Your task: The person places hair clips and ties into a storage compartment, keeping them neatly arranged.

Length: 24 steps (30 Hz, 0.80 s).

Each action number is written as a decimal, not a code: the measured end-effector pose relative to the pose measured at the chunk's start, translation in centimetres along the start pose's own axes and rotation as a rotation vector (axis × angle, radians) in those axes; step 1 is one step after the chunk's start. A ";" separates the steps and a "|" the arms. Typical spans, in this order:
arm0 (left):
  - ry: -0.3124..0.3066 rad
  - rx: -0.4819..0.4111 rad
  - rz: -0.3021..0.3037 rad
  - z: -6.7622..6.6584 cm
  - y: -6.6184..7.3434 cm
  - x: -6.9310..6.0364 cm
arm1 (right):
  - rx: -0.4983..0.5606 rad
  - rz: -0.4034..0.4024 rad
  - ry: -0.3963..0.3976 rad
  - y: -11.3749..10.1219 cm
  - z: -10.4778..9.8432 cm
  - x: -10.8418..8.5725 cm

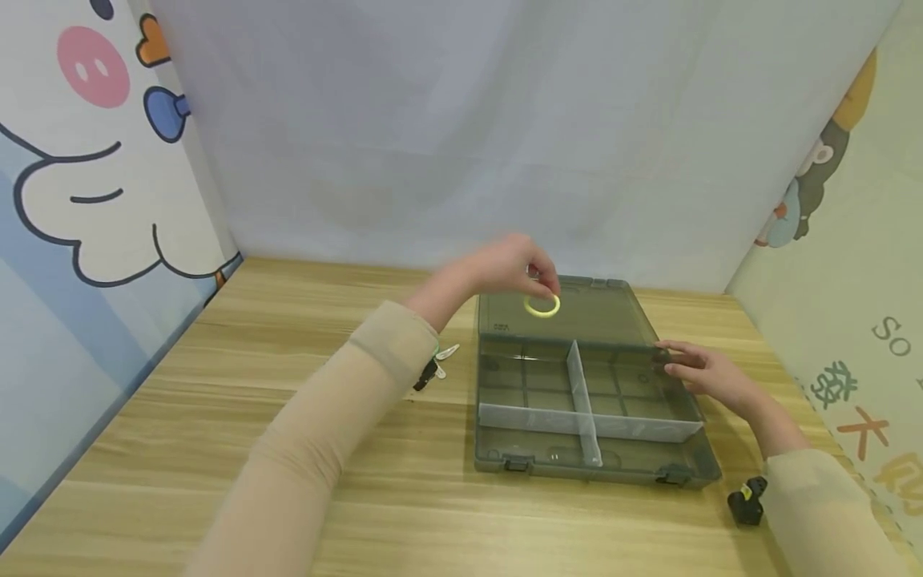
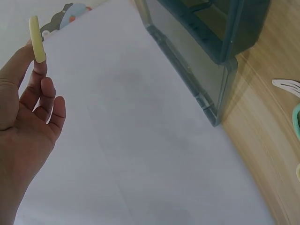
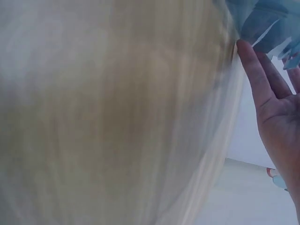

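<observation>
My left hand (image 1: 513, 268) pinches a yellow hair tie (image 1: 542, 313) between thumb and fingertips, over the open lid (image 1: 570, 311) of a grey see-through organizer box (image 1: 530, 413). In the left wrist view the hair tie (image 2: 37, 40) appears edge-on, a pale band at the fingertips. White dividers (image 1: 534, 419) split the box into several compartments. At the box's right side, my right hand (image 1: 710, 377) touches the wall with its fingers fairly straight. That hand (image 3: 281, 108) meets the see-through plastic in the right wrist view.
Left of the box lie white hair clips (image 1: 447, 353), partly hidden by the left arm. A green ring (image 2: 296, 121) is near them. Black wrist gear (image 1: 746, 502) is by the right sleeve. A white cloth (image 1: 447, 144) hangs behind the wooden table (image 1: 288, 320).
</observation>
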<state>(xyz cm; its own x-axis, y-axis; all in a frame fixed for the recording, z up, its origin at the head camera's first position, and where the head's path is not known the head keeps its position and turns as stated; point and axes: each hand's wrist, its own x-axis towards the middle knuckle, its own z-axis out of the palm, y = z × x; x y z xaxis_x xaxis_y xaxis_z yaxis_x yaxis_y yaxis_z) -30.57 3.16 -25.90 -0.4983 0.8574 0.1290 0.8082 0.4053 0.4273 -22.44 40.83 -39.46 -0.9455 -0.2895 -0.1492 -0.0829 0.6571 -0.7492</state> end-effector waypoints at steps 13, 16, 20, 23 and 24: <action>-0.009 0.008 0.039 3.4 1.3 3.2 | -0.007 0.046 0.027 -0.4 -0.2 0.4; -0.018 0.009 0.049 4.2 1.4 4.0 | -0.011 0.044 0.024 -0.4 -0.2 0.5; -0.028 0.007 0.073 5.4 1.4 5.0 | -0.006 0.050 0.019 -0.3 -0.2 0.5; -0.040 -0.007 0.080 6.4 1.4 5.7 | 0.001 0.051 0.023 -0.1 -0.1 0.6; -0.048 -0.009 0.079 6.7 1.4 5.9 | 0.001 0.051 0.024 -0.1 -0.1 0.7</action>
<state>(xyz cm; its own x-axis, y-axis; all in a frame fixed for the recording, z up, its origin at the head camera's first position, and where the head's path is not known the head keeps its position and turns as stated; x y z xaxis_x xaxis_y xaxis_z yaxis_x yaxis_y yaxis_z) -30.27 10.88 -30.56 -0.4171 0.9009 0.1199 0.8414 0.3329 0.4257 -23.11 40.68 -39.41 -0.9558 -0.2387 -0.1716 -0.0341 0.6698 -0.7418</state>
